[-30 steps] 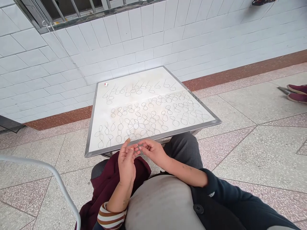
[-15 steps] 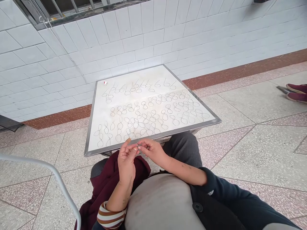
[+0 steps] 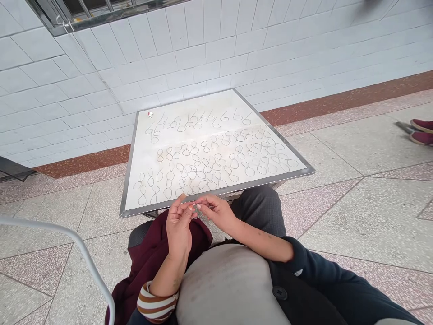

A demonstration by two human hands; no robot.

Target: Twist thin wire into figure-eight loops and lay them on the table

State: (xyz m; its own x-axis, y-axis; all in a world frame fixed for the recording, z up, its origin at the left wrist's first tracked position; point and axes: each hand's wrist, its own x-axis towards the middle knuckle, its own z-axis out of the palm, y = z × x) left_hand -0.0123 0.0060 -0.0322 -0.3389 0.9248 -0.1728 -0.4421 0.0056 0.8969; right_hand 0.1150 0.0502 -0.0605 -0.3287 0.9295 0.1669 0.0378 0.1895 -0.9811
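My left hand (image 3: 180, 221) pinches a thin wire (image 3: 195, 217) between thumb and fingers, just off the near edge of the white-topped table (image 3: 149, 158). Thumb and fingertips of my right hand (image 3: 216, 211) close on the same wire, close beside the left fingertips. A small curved part of the wire shows below the fingers; the rest is hidden by them. On the tabletop lie several wire pieces bent into figure eights (image 3: 205, 146). Farther back are several wires shaped like a 6 (image 3: 237, 115), each with one loop and a straight tail.
A small white and red item (image 3: 150, 115) sits at the table's far left corner. Behind the table stands a white tiled wall (image 3: 189, 58). A grey metal tube (image 3: 81, 253) curves at lower left. Dark red shoes (image 3: 421, 131) of another person are at the far right.
The view has shifted slightly. Both hands keep their pinch on the wire, with the right fingertips moved very slightly; the wires on the table lie as before.
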